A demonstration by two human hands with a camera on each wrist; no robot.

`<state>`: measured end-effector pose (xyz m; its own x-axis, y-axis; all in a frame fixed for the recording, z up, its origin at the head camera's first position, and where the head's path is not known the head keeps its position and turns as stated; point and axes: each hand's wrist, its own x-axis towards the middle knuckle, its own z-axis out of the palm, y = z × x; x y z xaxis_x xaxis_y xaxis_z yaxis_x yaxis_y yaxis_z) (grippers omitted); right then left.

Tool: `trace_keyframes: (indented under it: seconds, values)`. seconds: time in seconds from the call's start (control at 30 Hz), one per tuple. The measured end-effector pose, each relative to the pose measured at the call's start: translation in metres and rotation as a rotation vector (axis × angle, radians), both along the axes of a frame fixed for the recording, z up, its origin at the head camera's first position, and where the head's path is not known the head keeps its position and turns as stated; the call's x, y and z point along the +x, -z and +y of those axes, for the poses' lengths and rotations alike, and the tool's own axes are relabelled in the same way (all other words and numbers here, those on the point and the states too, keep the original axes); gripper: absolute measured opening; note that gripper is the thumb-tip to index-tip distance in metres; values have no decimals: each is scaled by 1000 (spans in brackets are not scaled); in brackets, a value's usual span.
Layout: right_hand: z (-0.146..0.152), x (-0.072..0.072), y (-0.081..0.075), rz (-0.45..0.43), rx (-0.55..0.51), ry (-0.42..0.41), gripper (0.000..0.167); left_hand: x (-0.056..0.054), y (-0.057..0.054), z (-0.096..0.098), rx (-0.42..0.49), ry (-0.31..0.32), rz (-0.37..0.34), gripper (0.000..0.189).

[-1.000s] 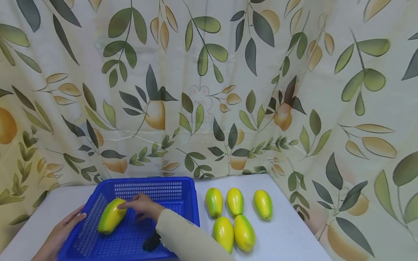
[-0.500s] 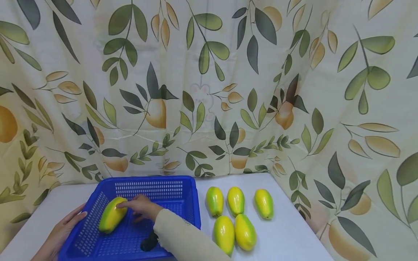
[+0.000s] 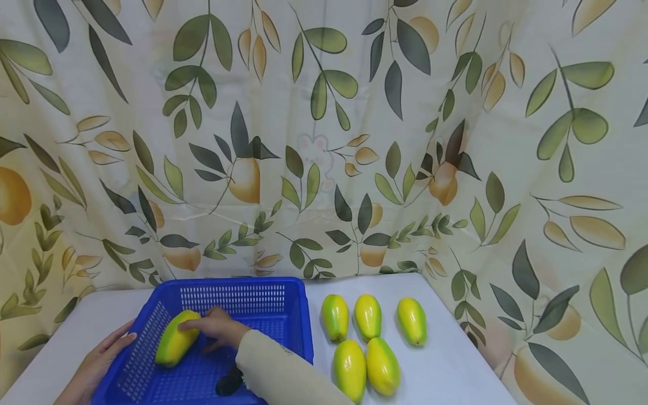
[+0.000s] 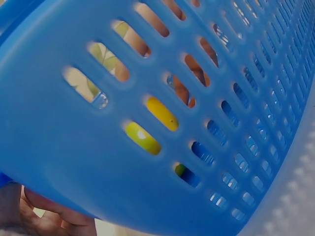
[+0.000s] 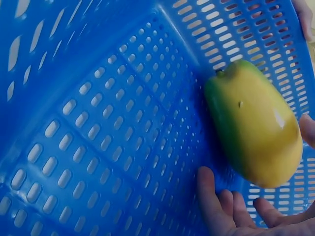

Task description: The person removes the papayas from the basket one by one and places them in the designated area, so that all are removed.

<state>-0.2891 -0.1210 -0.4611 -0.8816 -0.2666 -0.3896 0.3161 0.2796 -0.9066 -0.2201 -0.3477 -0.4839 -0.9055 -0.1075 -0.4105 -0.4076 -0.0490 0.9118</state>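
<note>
A yellow-green papaya (image 3: 174, 346) leans against the left wall inside a blue perforated plastic basket (image 3: 270, 289). My right hand (image 3: 220, 329) reaches into the basket, its index finger extended to the papaya's upper end. In the right wrist view the papaya (image 5: 256, 123) lies above the spread right hand (image 5: 246, 216); one fingertip is at its rounded end and the thumb points to the basket floor. At the basket's left rim, my left hand (image 3: 103, 354) holds on from outside. The left wrist view has that hand (image 4: 59, 216) low, beside the wall, papaya visible through the slots.
Several more papayas (image 3: 383, 365) lie in a loose group on the white tabletop (image 3: 440, 371), right of the basket. A patterned curtain (image 3: 324, 225) hangs behind the table and along its right side. A black wrist-worn device (image 3: 230, 381) sits under the right sleeve.
The head view shifts slightly. Both hands, the papaya and the basket keep nearly the same positions relative to each other.
</note>
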Motion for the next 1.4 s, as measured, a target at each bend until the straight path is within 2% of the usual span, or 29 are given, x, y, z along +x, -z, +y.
trace_keyframes:
  seconds: [0.2, 0.47, 0.93, 1.13, 1.4]
  values:
    - [-1, 1, 5, -11, -14, 11, 49, 1, 1, 4, 5, -19, 7, 21]
    - [-1, -1, 8, -22, -22, 2, 43, 1, 2, 5, 35, -32, 2, 19]
    - [1, 1, 8, -48, -23, -15, 37, 3, 3, 5, 5, -16, -10, 14]
    - [1, -1, 11, -63, -41, -10, 38, 4, 4, 4, 4, -17, -7, 13]
    - [3, -6, 12, -72, -87, -47, 35, 3, 3, 4, 5, -16, -13, 13]
